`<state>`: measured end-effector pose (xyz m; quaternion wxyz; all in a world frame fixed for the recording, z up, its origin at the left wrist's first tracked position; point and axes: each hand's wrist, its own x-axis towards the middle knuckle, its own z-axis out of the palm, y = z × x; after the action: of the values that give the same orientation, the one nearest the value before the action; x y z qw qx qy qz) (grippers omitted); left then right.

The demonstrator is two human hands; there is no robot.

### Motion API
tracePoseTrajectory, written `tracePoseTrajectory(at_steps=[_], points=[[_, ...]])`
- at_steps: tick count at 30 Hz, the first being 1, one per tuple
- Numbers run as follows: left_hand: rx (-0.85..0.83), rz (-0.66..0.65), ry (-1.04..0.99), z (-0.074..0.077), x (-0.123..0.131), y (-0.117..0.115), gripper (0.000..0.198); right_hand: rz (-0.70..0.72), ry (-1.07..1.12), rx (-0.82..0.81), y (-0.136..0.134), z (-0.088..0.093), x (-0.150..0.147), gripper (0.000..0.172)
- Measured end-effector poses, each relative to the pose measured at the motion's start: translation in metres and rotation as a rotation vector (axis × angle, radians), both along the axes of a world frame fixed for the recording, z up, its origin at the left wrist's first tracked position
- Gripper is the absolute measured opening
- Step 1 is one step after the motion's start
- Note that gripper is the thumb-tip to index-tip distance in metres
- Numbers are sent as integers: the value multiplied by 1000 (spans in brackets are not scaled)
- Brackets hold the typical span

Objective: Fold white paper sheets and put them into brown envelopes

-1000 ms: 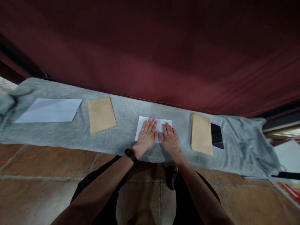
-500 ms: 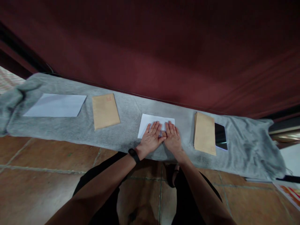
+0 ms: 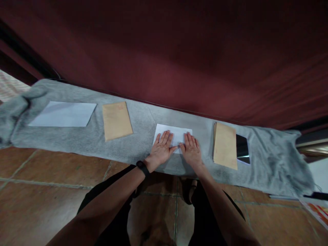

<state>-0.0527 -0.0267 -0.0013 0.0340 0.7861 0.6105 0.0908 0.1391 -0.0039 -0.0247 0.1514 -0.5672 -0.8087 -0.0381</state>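
Note:
A sheet of white paper [image 3: 176, 132], seemingly folded, lies flat on the grey cloth [image 3: 143, 147] in front of me. My left hand [image 3: 161, 148] rests palm down on its left part, fingers stretched out, with a dark band on the wrist. On the right part lies my right hand [image 3: 191, 150], also flat with fingers extended. The thumbs point toward each other near the paper's lower edge, a small gap between them. Both hands cover much of the sheet's near side.
Left of the paper lies a brown envelope [image 3: 117, 121], and farther left a larger white paper sheet [image 3: 64, 114]. To the right, a stack of brown envelopes [image 3: 225, 145] partly covers a dark phone [image 3: 242, 149]. A dark red surface [image 3: 164, 75] rises behind the cloth.
My hands have slid apart sideways over the paper, the left to the left and the right to the right. More of the sheet's middle shows between them.

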Motion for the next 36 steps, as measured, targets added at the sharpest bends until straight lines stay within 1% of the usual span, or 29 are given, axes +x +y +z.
tracePoseTrajectory(at_steps=[12, 17, 20, 23, 27, 29, 33, 36], points=[[9, 144, 30, 3, -18, 4, 72, -73, 6, -37, 4, 0, 12, 63], [29, 151, 20, -1, -21, 5, 71, -120, 32, -43, 6, 0, 17, 61], [25, 158, 23, -2, -21, 6, 70, -141, 53, -38, 9, 4, 17, 60], [11, 174, 43, 0, -19, 7, 69, -94, 97, -57, 11, 14, 8, 57], [22, 180, 69, 6, -15, 10, 65, 64, 154, -124, 9, 26, -16, 54], [43, 181, 73, 10, -11, 12, 63, 111, 168, -151, 8, 28, -28, 53], [102, 169, 31, 12, -3, 18, 59, 136, 187, -186, 11, 27, -44, 47], [105, 101, -15, 10, 4, 22, 57, 129, 187, -194, 16, 25, -49, 46]])
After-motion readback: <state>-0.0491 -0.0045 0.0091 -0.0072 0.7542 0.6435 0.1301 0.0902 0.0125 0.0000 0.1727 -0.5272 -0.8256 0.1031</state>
